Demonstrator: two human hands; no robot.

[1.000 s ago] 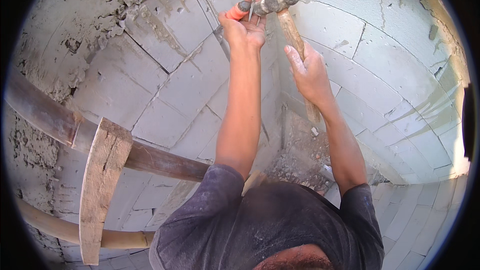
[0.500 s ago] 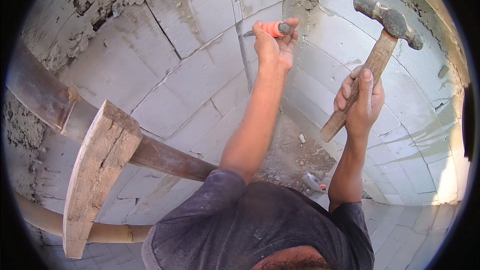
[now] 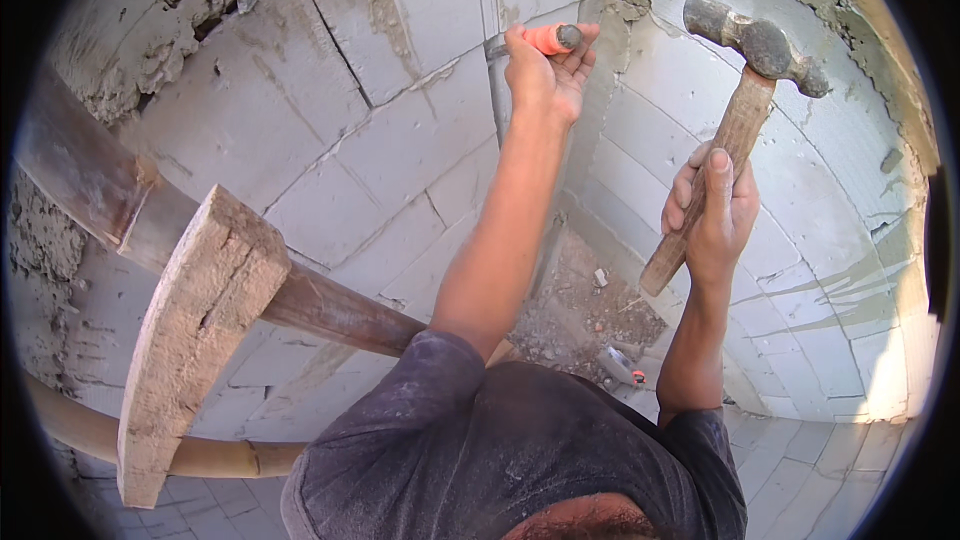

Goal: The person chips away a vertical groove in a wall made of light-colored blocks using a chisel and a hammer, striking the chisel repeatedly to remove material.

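Note:
My left hand (image 3: pixel 543 88) is wrapped loosely round a chisel with an orange grip (image 3: pixel 545 38). Its struck grey end faces right, and its dark blade points left at the narrow vertical groove (image 3: pixel 494 100) in the block wall. Whether the tip bites into the wall I cannot tell. To the right, my right hand (image 3: pixel 722 208) grips a hammer (image 3: pixel 735 130) by its worn wooden handle, thumb lying along it. The heavy grey metal head is raised upward, well apart from the chisel.
Pale block walls (image 3: pixel 410 140) meet in a corner beyond my hands. At left, a thick bamboo pole (image 3: pixel 330 310) and a rough wooden plank (image 3: pixel 200 330) stand close to my left shoulder. Rubble (image 3: pixel 585 310) and a small clear plastic piece (image 3: pixel 622 365) lie below.
The hammer has shifted a little to the left and its head slightly down. My left hand has moved slightly up along the wall with the chisel. Both grips stay the same.

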